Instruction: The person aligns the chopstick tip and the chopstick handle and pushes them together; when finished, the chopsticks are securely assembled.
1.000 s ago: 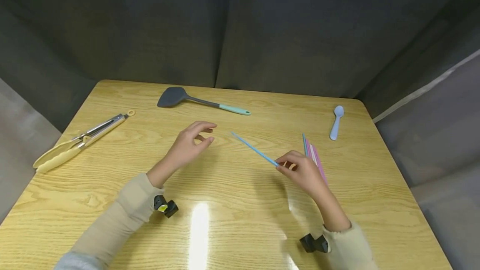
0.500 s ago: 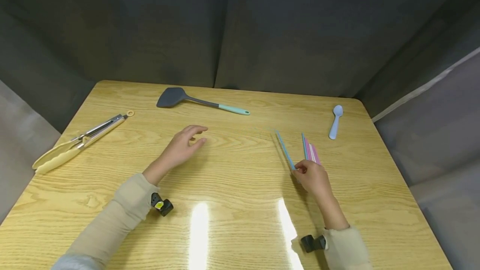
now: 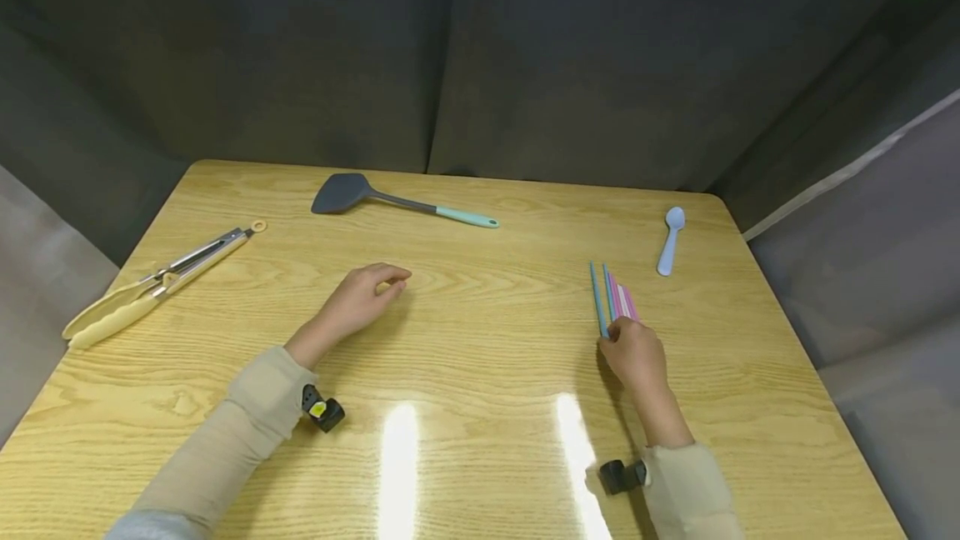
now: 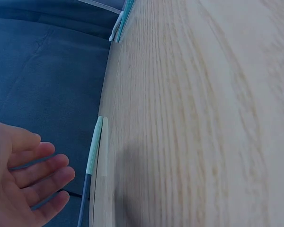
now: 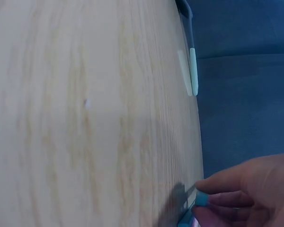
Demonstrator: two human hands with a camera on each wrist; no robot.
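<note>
My right hand (image 3: 635, 354) pinches the near end of a blue chopstick (image 3: 597, 298), which points away from me. Just right of it lies a row of several pink, white and blue chopsticks (image 3: 624, 302), their near ends hidden behind the hand. In the right wrist view, the blue end (image 5: 201, 198) shows between thumb and fingers. My left hand (image 3: 362, 298) hovers over the table's middle left, holding nothing. Its fingers are relaxed and spread a little in the left wrist view, the nearest thing being a dark turner (image 3: 405, 202) with a mint handle.
Yellow-tipped tongs (image 3: 165, 283) lie at the left side of the wooden table (image 3: 480, 373). A light blue spoon (image 3: 671, 242) lies at the back right. Dark curtains (image 3: 315, 48) hang right behind the table's far edge.
The right hand has carried the blue chopstick rightward and turned it from slanting left to nearly parallel with the row. The left hand has drawn back slightly to the left.
</note>
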